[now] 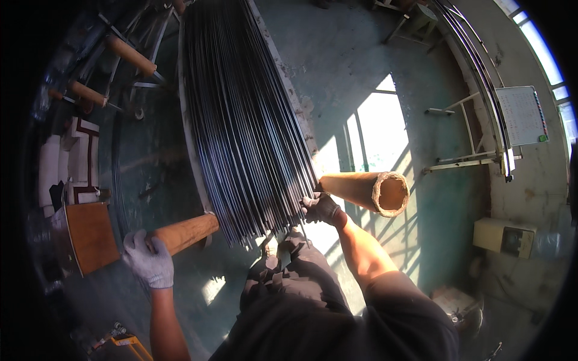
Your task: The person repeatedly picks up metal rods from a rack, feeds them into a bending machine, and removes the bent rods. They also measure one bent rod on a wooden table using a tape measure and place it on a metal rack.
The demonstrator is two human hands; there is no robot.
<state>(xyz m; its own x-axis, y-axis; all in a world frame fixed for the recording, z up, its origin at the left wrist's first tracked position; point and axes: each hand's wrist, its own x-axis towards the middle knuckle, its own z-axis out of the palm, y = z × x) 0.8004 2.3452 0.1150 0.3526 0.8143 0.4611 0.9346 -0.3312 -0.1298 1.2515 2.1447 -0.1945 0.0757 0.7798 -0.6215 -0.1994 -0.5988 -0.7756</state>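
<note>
while the long bundle of thin dark metal rods (241,120) lies across a cardboard tube (361,191), both hands are kept at the near end of the load. left hand (149,259), in a pale grey glove, is clenched around the tube's left end at 8 o'clock, presumably to steady and carry it. right hand (321,208), in a dark glove, is closed on the rod ends just where they cross the tube, at about 4 o'clock from the picture centre; whether the tube itself is also pinched cannot be told. the tube's open right end is seen past that hand at 3 o'clock. the rods fan away toward 12 o'clock over a green concrete floor (337,54). more tubes (129,55) are racked at 10 o'clock; a wooden panel (90,236) sits at 9 o'clock. sunlight patches fall at 3 o'clock.
</note>
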